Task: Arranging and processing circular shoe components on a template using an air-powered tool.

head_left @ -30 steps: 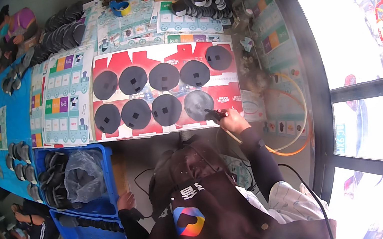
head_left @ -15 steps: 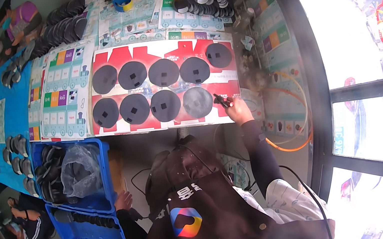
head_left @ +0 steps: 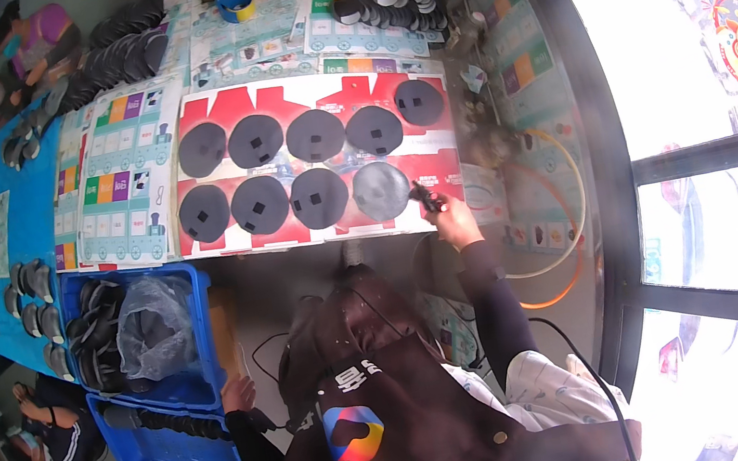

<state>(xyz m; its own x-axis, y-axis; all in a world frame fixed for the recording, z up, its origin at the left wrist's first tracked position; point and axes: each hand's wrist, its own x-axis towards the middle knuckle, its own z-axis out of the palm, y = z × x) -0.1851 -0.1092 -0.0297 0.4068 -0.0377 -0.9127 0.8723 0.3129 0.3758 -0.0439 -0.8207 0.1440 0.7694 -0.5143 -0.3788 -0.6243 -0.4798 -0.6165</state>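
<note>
Now that our right hand (head_left: 453, 219) is clasping the spray gun (head_left: 428, 197) just off the pale disc (head_left: 381, 191) at four o'clock, we are baring its face; our left hand's (head_left: 238, 393) grip is appearing unclear.

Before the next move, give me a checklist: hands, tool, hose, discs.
1. Right hand gripping the black gun-like tool: ok.
2. Tool tip clear of the hazy pale-grey round disc: cannot tell, very close.
3. Eight dark-grey round discs unstacked on the red-and-white cardboard sheet: ok.
4. Left hand off the sheet: ok, beside the blue plastic crate.
5. Curved orange hose joined to the tool: cannot tell.
6. Pale-grey disc evenly coloured: not ok, patchy.
</note>
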